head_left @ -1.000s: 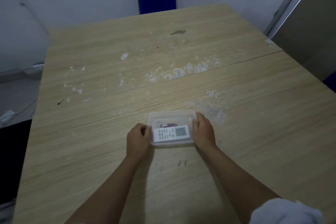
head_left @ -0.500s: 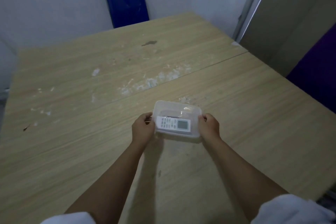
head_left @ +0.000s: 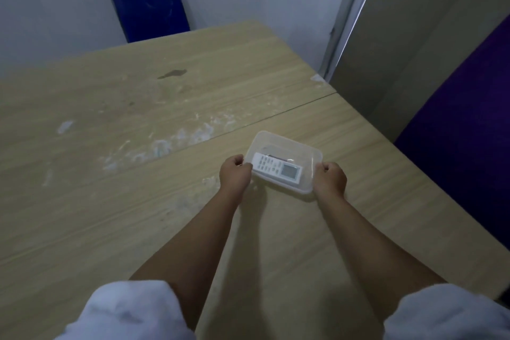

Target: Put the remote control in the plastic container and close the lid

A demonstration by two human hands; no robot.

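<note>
A clear plastic container [head_left: 287, 143] with its lid on is held between both hands, slightly tilted above the wooden table [head_left: 138, 174]. A white remote control [head_left: 277, 170] with a grey screen lies inside, seen through the lid. My left hand [head_left: 234, 174] grips the container's left end. On its right end my right hand [head_left: 329, 178] is closed. A shadow falls on the table under the container.
A blue chair back [head_left: 147, 5] stands behind the table's far edge. A grey door or cabinet [head_left: 414, 36] and a purple surface [head_left: 469, 130] are on the right, past the table's right edge. White scuffs mark the tabletop.
The container with the remote has been lifted off the table and carried to the right in both hands. The view has swung right, showing more of the door and purple surface.
</note>
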